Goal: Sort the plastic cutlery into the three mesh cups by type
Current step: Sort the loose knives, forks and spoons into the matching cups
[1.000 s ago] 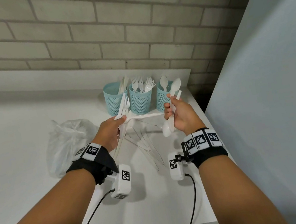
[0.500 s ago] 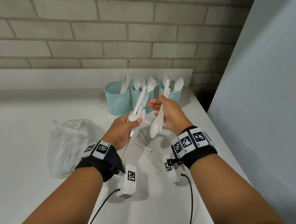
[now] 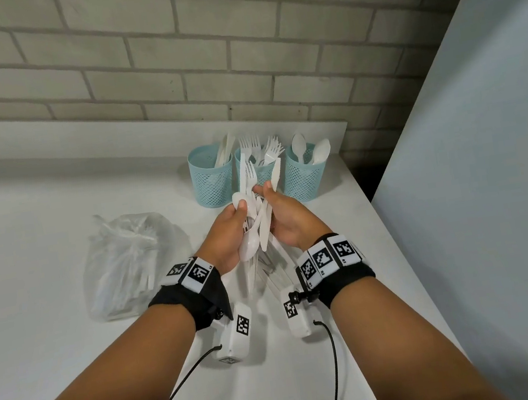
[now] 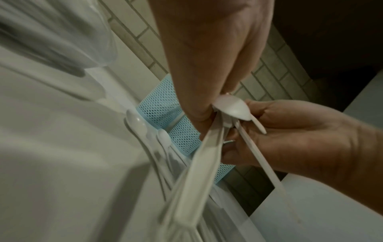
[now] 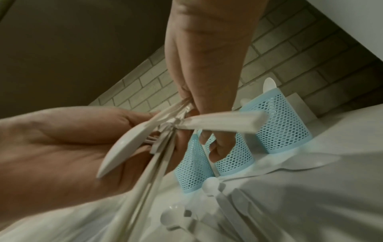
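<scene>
Three light-blue mesh cups stand in a row at the back: the left cup holds knives, the middle cup forks, the right cup spoons. In front of them my two hands meet above the table. My left hand grips a bundle of white cutlery with a fork, a knife and spoons in it. My right hand presses against it from the right and pinches pieces of the same bundle. A spoon bowl lies between both hands' fingers. More loose cutlery lies on the table under the hands.
A crumpled clear plastic bag with more cutlery lies to the left of my hands. The white table ends at a brick wall behind the cups, and a grey panel rises close on the right.
My hands have come together: the right hand moved left with its spoons until it met the left hand's bundle. The bundle has tilted more upright.
</scene>
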Action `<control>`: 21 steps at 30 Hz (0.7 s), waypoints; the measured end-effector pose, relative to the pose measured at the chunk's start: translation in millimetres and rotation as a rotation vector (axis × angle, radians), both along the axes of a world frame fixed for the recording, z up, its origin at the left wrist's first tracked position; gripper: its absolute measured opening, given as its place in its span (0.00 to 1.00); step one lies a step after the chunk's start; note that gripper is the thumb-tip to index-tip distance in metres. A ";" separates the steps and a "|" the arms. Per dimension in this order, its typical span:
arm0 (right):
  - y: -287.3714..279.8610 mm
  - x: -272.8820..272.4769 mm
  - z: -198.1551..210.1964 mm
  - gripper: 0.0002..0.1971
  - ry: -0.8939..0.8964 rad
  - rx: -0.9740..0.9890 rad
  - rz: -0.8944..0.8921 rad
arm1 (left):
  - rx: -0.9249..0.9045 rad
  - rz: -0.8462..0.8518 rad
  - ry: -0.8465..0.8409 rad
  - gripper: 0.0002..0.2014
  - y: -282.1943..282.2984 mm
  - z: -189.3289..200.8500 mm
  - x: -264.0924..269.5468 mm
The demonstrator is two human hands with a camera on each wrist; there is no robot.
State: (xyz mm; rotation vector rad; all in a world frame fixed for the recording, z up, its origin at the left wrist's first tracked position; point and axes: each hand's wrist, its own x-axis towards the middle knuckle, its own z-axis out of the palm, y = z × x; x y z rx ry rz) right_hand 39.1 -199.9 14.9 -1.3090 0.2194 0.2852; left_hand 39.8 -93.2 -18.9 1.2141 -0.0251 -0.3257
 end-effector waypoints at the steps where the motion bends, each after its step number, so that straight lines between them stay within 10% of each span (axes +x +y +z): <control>1: 0.2 -0.1 -0.3 0.20 0.000 -0.002 0.006 | -0.007 -0.010 -0.015 0.14 0.0 -0.2 -0.6; 11: 2.4 11.7 -7.9 0.24 0.110 0.055 -0.042 | -0.008 -0.042 -0.103 0.21 0.4 -0.9 -1.1; 21: -22.6 18.2 -3.4 0.04 -0.031 -0.271 -0.129 | 0.056 0.009 -0.055 0.18 1.1 -3.6 0.6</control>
